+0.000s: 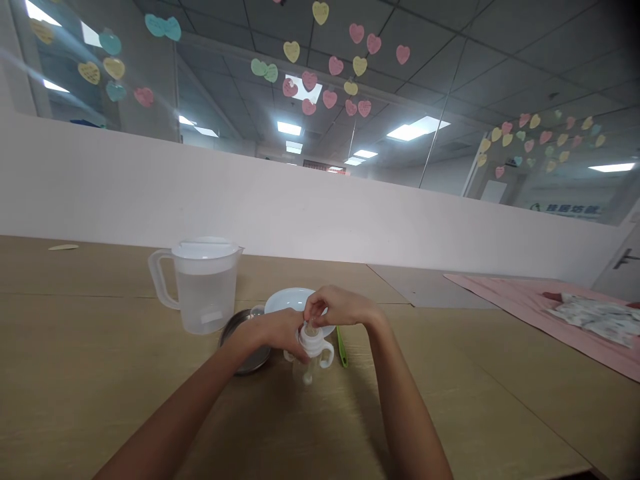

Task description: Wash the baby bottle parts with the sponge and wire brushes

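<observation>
A clear baby bottle [313, 347] with a white collar and two white side handles stands upright on the table in front of me. My left hand [281, 331] is wrapped around the collar from the left, thumb on the near side. From above, my right hand [343, 307] pinches the nipple [311, 329] at the bottle's top, fingers bent down; the fingertips partly hide it. Behind the hands lies a white plate [287, 299]. A round metal dish [255, 363] is left of the bottle, partly covered by my left hand. To the right lies a green handle [342, 350].
A lidded translucent pitcher [207, 297] stands at the back left on the wooden table [125, 373]. A pink cloth [505, 297] with a patterned fabric item [595, 319] lies at the far right. A white wall [300, 213] with glass above borders the table's back.
</observation>
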`<state>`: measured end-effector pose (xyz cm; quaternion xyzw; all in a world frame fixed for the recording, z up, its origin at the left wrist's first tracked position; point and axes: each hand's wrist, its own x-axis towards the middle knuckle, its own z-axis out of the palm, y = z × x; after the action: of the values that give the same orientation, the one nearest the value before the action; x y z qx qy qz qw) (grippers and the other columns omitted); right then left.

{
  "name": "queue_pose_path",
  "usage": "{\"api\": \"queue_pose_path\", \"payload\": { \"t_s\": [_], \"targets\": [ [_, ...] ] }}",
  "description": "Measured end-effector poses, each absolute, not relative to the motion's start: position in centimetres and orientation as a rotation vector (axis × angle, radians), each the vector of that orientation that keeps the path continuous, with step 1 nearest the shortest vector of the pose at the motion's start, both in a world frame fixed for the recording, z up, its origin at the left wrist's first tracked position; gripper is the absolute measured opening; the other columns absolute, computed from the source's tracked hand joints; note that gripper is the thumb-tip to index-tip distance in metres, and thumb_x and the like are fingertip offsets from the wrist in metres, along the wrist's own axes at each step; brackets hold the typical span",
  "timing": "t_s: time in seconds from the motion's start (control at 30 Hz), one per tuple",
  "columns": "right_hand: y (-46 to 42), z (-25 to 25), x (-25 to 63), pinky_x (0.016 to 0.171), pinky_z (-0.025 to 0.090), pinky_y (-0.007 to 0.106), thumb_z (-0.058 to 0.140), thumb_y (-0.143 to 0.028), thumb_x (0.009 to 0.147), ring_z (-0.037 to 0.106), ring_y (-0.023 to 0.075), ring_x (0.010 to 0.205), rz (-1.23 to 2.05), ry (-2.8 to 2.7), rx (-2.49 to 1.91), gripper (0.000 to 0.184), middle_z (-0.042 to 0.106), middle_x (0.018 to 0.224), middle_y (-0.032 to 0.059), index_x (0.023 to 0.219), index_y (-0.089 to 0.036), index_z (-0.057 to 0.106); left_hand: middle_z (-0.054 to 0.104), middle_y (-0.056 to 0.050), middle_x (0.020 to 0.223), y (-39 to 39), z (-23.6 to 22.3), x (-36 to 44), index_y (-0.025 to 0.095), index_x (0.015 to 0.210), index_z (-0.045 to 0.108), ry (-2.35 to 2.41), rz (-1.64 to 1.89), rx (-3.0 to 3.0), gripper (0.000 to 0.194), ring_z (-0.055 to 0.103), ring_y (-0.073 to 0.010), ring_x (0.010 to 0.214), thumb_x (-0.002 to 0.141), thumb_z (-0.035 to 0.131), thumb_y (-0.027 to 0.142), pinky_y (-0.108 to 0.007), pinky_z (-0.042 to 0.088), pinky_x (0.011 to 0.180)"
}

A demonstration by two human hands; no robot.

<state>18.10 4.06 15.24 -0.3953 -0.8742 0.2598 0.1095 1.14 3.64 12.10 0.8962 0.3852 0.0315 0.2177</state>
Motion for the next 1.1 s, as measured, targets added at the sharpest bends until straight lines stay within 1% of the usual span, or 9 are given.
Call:
{"api": "queue_pose_path", "payload": {
  "t_s": [0.13, 0.23, 0.37, 0.47, 0.57, 0.7, 0.83, 0.93, 1.1],
  "targets": [
    [3.9, 15.4, 17.9, 0.058, 0.042, 0.019, 0.062, -0.016, 0.062, 0.059, 0.0141, 0.072, 0.691, -2.531, -1.242, 0.014, 0.066, 0.074, 0.0020, 0.075, -0.015, 0.067, 0.062, 0.001, 0.086, 3.7, 12.0, 1.2, 0.020, 0.087, 0.057, 1.015, 0.073, 2.511, 0.035, 0.057, -0.0170, 0.076, 0.056, 0.066, 0.034, -0.023, 0.040, 0.062],
    [3.6, 15.6, 17.7, 0.051, 0.039, 0.018, 0.065, -0.023, 0.061, 0.057, 0.0130, 0.065, 0.610, -2.494, -1.359, 0.011, 0.065, 0.068, 0.0020, 0.067, -0.014, 0.067, 0.063, 0.001, 0.085, 3.8, 11.9, 1.3, 0.020, 0.087, 0.058, 1.021, 0.066, 2.538, 0.035, 0.057, -0.0182, 0.076, 0.056, 0.067, 0.034, -0.023, 0.040, 0.061],
    [3.5, 15.5, 17.1, 0.041, 0.032, 0.020, 0.066, -0.034, 0.061, 0.050, 0.0112, 0.051, 0.439, -2.470, -1.544, 0.022, 0.059, 0.054, 0.0026, 0.054, -0.014, 0.061, 0.063, 0.000, 0.082, 3.9, 11.6, 1.4, 0.019, 0.084, 0.059, 1.062, 0.053, 2.549, 0.035, 0.057, -0.0185, 0.073, 0.055, 0.066, 0.037, -0.023, 0.039, 0.058],
    [3.7, 15.2, 16.8, 0.040, 0.034, 0.021, 0.064, -0.039, 0.063, 0.048, 0.0107, 0.043, 0.430, -2.472, -1.599, 0.031, 0.055, 0.047, 0.0028, 0.045, -0.015, 0.054, 0.063, 0.000, 0.082, 4.0, 11.5, 1.4, 0.019, 0.091, 0.060, 1.095, 0.038, 2.550, 0.041, 0.057, -0.0182, 0.070, 0.055, 0.064, 0.038, -0.024, 0.038, 0.056],
    [3.8, 15.0, 16.9, 0.040, 0.035, 0.022, 0.062, -0.043, 0.065, 0.048, 0.0107, 0.040, 0.496, -2.460, -1.625, 0.036, 0.055, 0.046, 0.0035, 0.044, -0.015, 0.052, 0.063, 0.000, 0.082, 4.0, 11.4, 1.4, 0.019, 0.094, 0.060, 1.099, 0.046, 2.546, 0.043, 0.056, -0.0178, 0.071, 0.055, 0.064, 0.038, -0.023, 0.038, 0.057],
    [3.7, 15.3, 17.3, 0.040, 0.035, 0.021, 0.063, -0.051, 0.063, 0.051, 0.0118, 0.046, 0.465, -2.500, -1.617, 0.038, 0.059, 0.053, 0.0046, 0.051, -0.015, 0.057, 0.062, -0.001, 0.076, 3.9, 11.4, 1.3, 0.018, 0.082, 0.061, 1.108, 0.035, 2.543, 0.034, 0.056, -0.0179, 0.067, 0.055, 0.063, 0.038, -0.024, 0.037, 0.053],
    [3.4, 15.5, 17.4, 0.045, 0.037, 0.019, 0.071, -0.038, 0.056, 0.055, 0.0122, 0.059, 0.412, -2.548, -1.464, 0.027, 0.063, 0.072, 0.0023, 0.070, -0.017, 0.060, 0.062, -0.001, 0.075, 3.9, 11.5, 1.3, 0.017, 0.076, 0.059, 1.089, 0.041, 2.546, 0.030, 0.056, -0.0179, 0.066, 0.055, 0.063, 0.038, -0.024, 0.037, 0.053],
    [3.4, 15.3, 17.2, 0.044, 0.038, 0.017, 0.065, -0.025, 0.060, 0.054, 0.0094, 0.055, 0.554, -2.590, -1.396, 0.017, 0.060, 0.072, -0.0001, 0.072, -0.017, 0.055, 0.062, 0.000, 0.077, 4.0, 11.4, 1.3, 0.017, 0.079, 0.059, 1.058, 0.047, 2.550, 0.031, 0.056, -0.0176, 0.067, 0.055, 0.064, 0.036, -0.023, 0.038, 0.054],
    [3.7, 14.9, 17.2, 0.037, 0.039, 0.018, 0.063, -0.019, 0.061, 0.052, 0.0088, 0.043, 0.755, -2.517, -1.433, 0.027, 0.054, 0.066, -0.0035, 0.081, -0.019, 0.045, 0.063, 0.000, 0.084, 4.1, 11.3, 1.4, 0.018, 0.086, 0.061, 1.033, 0.079, 2.537, 0.036, 0.057, -0.0183, 0.073, 0.055, 0.066, 0.035, -0.023, 0.040, 0.060]
  ]
}}
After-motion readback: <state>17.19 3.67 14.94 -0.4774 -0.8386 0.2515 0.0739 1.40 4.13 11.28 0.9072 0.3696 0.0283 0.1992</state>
